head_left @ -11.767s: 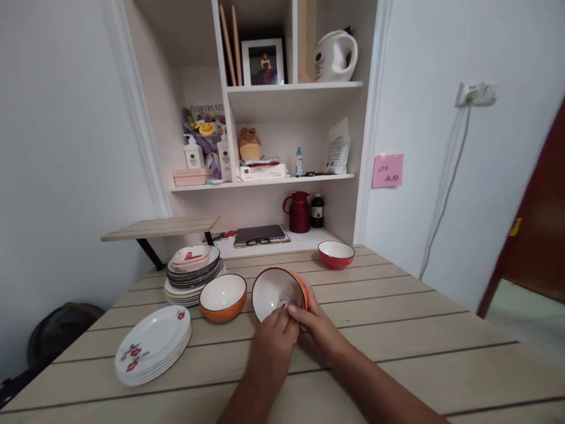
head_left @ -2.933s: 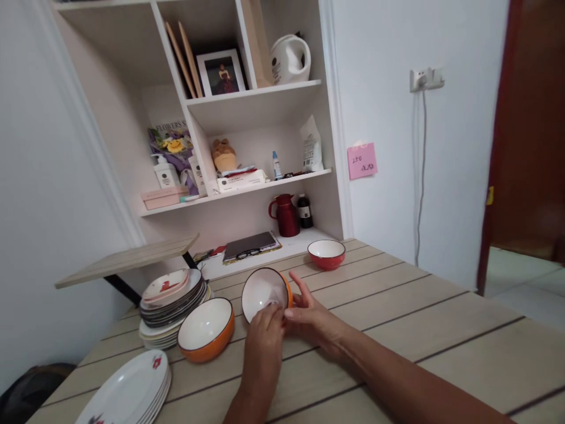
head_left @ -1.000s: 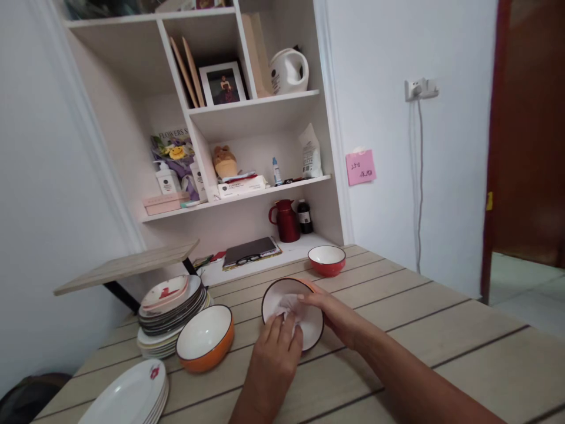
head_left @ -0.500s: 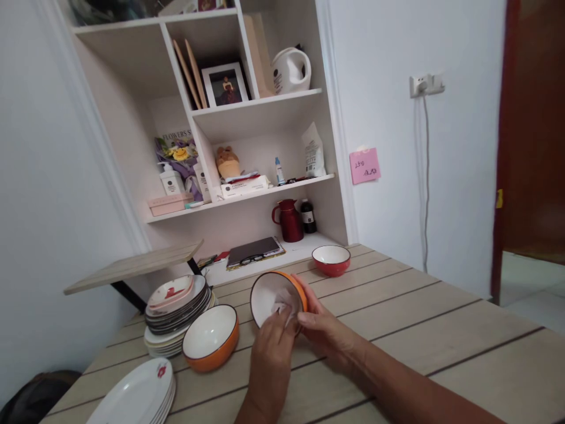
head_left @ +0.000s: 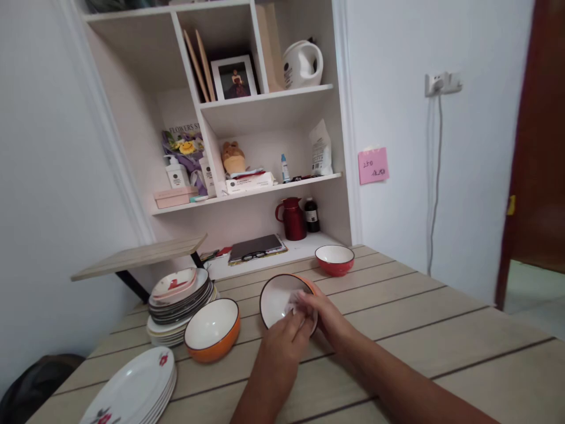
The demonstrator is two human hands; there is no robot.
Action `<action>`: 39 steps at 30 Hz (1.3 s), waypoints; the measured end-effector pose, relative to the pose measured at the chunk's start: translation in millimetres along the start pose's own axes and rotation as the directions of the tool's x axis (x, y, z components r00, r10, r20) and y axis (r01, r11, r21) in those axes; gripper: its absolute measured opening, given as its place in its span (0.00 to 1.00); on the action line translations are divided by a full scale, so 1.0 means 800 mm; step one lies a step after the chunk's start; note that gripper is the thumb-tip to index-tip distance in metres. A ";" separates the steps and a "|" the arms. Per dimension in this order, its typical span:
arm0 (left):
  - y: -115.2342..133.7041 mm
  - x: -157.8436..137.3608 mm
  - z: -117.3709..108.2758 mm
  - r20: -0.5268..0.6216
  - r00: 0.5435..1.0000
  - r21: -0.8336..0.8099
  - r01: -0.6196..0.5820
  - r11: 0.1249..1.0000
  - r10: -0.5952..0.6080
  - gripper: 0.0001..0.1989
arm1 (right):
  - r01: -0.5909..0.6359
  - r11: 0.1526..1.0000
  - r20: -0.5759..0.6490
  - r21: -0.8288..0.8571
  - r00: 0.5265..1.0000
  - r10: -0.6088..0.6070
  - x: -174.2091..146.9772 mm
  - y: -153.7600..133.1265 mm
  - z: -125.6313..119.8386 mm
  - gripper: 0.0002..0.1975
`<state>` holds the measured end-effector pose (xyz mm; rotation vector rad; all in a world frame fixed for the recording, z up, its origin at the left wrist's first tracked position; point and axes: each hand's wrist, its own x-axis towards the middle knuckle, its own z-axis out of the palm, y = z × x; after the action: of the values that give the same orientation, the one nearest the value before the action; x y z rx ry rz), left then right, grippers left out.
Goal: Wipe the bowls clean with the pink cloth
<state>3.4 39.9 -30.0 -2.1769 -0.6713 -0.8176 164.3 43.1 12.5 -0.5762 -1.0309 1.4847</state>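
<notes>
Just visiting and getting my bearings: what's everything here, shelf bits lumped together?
Held bowl: one, orange, centre
Cloth or tissue: one, white, inside it
Orange bowl: one, orange, table
Red bowl: one, red, far table
Oval plates: several, white, stacked near left
Dish stack: one, mixed colours, behind plates
Table: one, pale, beneath
Raised board: one, pale, left
Shelves: several, white, back
Shelf items: many, mixed colours, several levels
Note: one, pink, wall
Outlet: one, white, right wall
Door: one, brown, far right
Dark object: one, black, lower left
Left hand: one, bare, at cloth or tissue
Right hand: one, bare, gripping held bowl
</notes>
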 end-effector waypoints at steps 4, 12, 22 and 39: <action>0.004 0.000 0.001 -0.027 0.999 0.069 -0.037 0.997 0.039 0.13 | -0.122 0.980 0.004 -0.157 0.992 0.124 -0.001 -0.029 -0.024 0.28; 0.015 0.002 -0.011 -0.076 0.997 0.192 -0.010 0.981 0.025 0.12 | -0.136 0.987 0.129 -0.082 0.981 0.146 -0.007 -0.032 -0.031 0.38; 0.007 0.000 -0.011 -0.049 0.991 -0.010 0.121 0.993 -0.122 0.16 | 0.037 0.996 0.051 0.080 0.998 -0.041 -0.007 0.002 -0.008 0.60; 0.005 0.000 -0.007 -0.011 0.968 -0.235 0.241 0.942 -0.250 0.19 | 0.003 0.993 0.111 0.115 0.994 -0.016 -0.009 0.030 0.011 0.50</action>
<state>4.4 32.9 -28.6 -2.3055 -0.8772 -1.1164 146.0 35.4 -4.9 -0.4098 -1.0252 1.5709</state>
